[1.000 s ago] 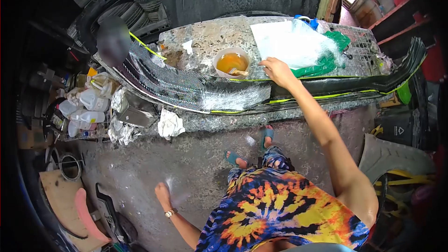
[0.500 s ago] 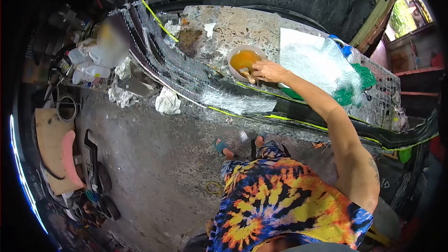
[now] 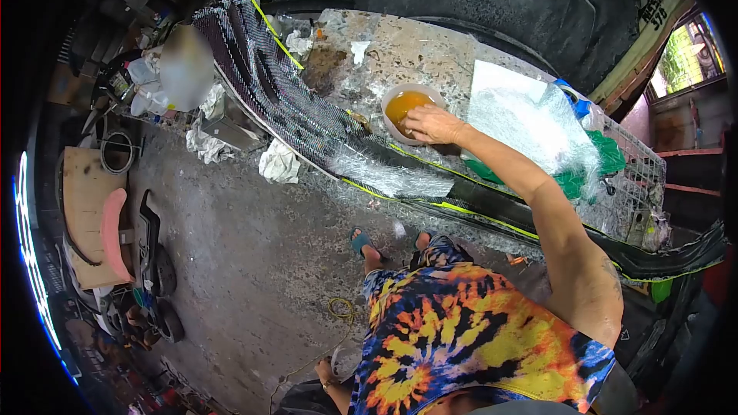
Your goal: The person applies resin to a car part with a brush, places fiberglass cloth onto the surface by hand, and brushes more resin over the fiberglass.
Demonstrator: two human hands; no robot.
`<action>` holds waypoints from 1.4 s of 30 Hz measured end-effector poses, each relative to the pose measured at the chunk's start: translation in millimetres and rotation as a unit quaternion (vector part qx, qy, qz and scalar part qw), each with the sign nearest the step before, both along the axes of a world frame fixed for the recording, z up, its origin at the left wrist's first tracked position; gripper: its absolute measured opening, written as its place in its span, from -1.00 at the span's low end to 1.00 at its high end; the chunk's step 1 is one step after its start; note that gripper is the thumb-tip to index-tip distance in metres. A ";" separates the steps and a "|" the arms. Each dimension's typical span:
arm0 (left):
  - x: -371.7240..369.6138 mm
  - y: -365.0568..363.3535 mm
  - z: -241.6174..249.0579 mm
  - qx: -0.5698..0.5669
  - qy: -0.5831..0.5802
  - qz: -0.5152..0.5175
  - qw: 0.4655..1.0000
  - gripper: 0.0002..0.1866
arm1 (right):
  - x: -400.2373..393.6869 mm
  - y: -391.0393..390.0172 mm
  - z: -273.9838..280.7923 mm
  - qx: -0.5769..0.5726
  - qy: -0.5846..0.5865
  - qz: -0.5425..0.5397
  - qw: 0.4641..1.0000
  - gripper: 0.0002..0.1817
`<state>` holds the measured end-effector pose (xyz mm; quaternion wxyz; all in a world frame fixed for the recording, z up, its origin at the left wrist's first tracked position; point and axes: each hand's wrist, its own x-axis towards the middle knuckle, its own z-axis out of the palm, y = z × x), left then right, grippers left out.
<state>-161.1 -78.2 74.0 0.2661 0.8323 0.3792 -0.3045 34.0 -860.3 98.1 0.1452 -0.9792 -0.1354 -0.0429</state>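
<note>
My right hand is over the near edge of a white bowl of amber liquid. Its fingers are closed around the brush, which the hand now mostly hides. Beside the bowl runs a long curved mould lined with dark woven cloth and edged with yellow-green tape. A patch of white fibre mat lies on its middle stretch. My left hand hangs low by my side, small and partly in shadow; its fingers do not show clearly.
A white fibre sheet lies on the bench beside green plastic and a wire rack. Crumpled paper sits at the mould's near edge. Plastic bottles stand at left; a board with a pink piece is on the floor.
My right hand has moved further over the bowl and closed on the brush, covering its handle. My left hand has come into clearer view at the bottom. The whole view has shifted slightly.
</note>
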 end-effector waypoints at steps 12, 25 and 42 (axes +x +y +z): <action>-10.9 -8.3 -5.9 -0.033 0.026 -0.022 0.999 -0.78 | 37.7 -30.0 -35.3 0.116 0.114 -0.144 0.976 -0.73; 227.7 13.6 -50.7 -0.094 0.076 -0.211 0.970 -0.78 | -82.2 73.3 82.7 0.558 -0.223 -0.451 0.660 -0.69; 522.6 -111.6 -52.9 -0.184 -0.110 -0.365 0.906 -0.81 | -21.3 276.7 17.3 0.563 -0.163 -0.527 0.615 -0.80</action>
